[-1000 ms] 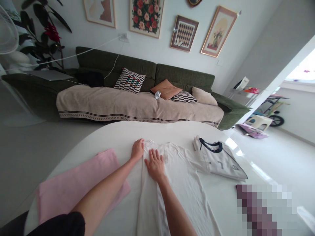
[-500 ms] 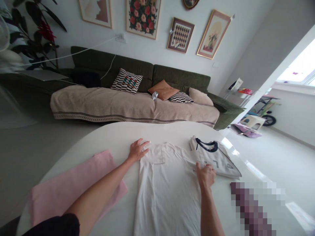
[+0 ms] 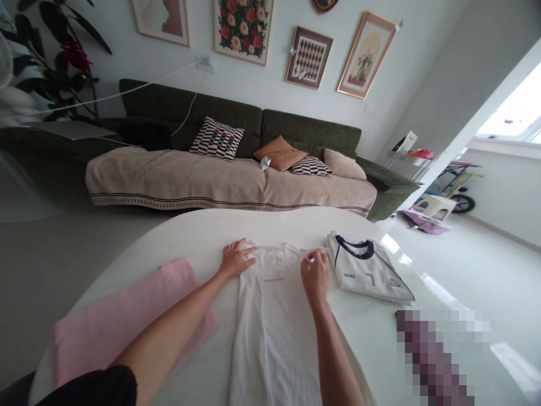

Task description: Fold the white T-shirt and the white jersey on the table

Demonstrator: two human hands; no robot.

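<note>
A white T-shirt (image 3: pixel 274 327) lies spread on the white table, its collar end away from me and its left side folded inward. My left hand (image 3: pixel 236 259) rests with fingers spread on the shirt's upper left corner. At the upper right, my right hand (image 3: pixel 316 276) is closed on the shirt's sleeve area, with a bit of white cloth showing between the fingers. Just right of that hand sits a folded white jersey (image 3: pixel 367 276) with a dark collar. Beside my left forearm lies a folded pink cloth (image 3: pixel 127 316).
The white table (image 3: pixel 203 225) has a rounded far edge. A pixelated purplish item (image 3: pixel 431 355) lies at its right. Behind stands a green sofa (image 3: pixel 310 129) with a beige cover (image 3: pixel 211 183) and several cushions. A plant (image 3: pixel 54 62) is at the far left.
My right hand has moved left and slightly away from me, drawing the shirt's right sleeve inward off the folded jersey, whose lettering now shows. My left hand has stayed in place.
</note>
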